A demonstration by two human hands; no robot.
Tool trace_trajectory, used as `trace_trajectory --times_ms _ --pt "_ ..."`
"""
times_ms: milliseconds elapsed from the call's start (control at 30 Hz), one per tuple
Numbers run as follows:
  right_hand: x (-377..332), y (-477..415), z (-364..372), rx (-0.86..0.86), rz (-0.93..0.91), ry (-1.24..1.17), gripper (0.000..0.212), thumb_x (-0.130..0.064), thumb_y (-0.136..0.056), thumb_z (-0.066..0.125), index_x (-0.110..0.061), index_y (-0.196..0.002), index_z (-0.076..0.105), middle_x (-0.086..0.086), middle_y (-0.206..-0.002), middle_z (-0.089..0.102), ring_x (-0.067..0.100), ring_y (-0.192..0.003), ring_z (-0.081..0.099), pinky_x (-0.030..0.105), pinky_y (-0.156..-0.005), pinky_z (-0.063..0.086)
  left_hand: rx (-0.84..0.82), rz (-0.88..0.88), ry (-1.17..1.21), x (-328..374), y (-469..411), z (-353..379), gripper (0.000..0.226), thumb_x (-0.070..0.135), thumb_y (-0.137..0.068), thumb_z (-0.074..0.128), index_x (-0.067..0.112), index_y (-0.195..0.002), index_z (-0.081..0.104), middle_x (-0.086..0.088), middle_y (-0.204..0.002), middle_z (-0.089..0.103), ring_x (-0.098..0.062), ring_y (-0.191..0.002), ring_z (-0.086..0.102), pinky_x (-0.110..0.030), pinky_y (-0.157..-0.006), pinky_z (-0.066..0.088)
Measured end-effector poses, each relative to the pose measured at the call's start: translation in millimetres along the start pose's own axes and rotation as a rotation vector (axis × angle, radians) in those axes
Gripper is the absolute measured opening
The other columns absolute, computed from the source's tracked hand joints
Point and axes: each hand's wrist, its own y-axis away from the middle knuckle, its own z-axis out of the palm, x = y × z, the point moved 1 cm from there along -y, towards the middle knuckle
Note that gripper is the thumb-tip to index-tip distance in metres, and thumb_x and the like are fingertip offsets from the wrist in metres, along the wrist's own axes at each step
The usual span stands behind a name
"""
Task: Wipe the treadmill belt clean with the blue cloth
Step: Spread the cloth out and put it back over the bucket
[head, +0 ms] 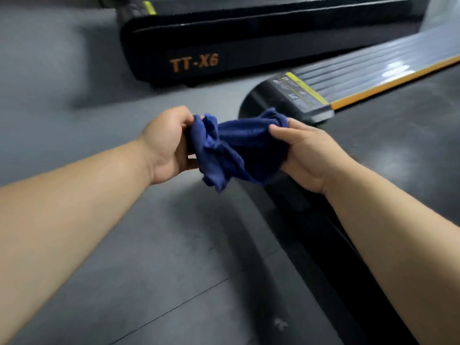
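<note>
Grey floor (74, 257) with a thin seam; black machine marked TT-X6 (249, 48) beyond.

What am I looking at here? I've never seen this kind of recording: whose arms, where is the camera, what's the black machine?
No robot here: the single picture comes from a camera worn on a person's head, looking down at their bare arms. The left hand and right hand both hold a bunched blue cloth in the air. At right is the dark treadmill belt, edged by a ribbed side rail with an orange stripe. Behind stands another black machine marked TT-X6.
</note>
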Motion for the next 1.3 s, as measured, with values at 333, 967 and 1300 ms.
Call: trace_trajectory --times_ms 333,967,1300 --pt "-8.1 -14.4 158.8 -0.172 -0.295 0.723 0.022 -0.038 -0.094 0.05 -0.025 -0.097 0.067 -0.002 -0.091 0.072 0.019 -0.089 0.067 0.043 -0.084 0.055 0.336 -0.056 -0.445 0.7 101.3 -135.7 0.008 0.006 -0.08 0.066 0.014 -0.082 0.064 0.001 -0.073 0.065 -0.012 -0.064 0.059 -0.022 -0.057 0.045" --pt "20.8 -36.8 252.3 -0.647 0.293 0.372 0.024 -0.002 -0.08 0.053 -0.014 -0.1 0.059 0.007 -0.099 0.066 0.022 -0.092 0.063 0.039 -0.096 0.047 0.523 -0.01 -0.176 -1.4 214.8 -237.0 0.011 0.015 -0.061 0.046 0.018 -0.071 0.044 -0.002 -0.073 0.044 -0.014 -0.07 0.043 -0.031 -0.075 0.034" --pt "38.0 -28.9 341.5 -0.5 0.053 0.822 0.023 -0.036 -0.093 0.049 -0.021 -0.096 0.064 0.004 -0.091 0.066 0.023 -0.077 0.061 0.032 -0.065 0.048 0.92 0.091 -0.093 -5.2 284.5 -282.8 0.024 0.006 -0.096 0.045 0.027 -0.101 0.055 -0.002 -0.084 0.067 -0.013 -0.069 0.063 -0.028 -0.06 0.051"
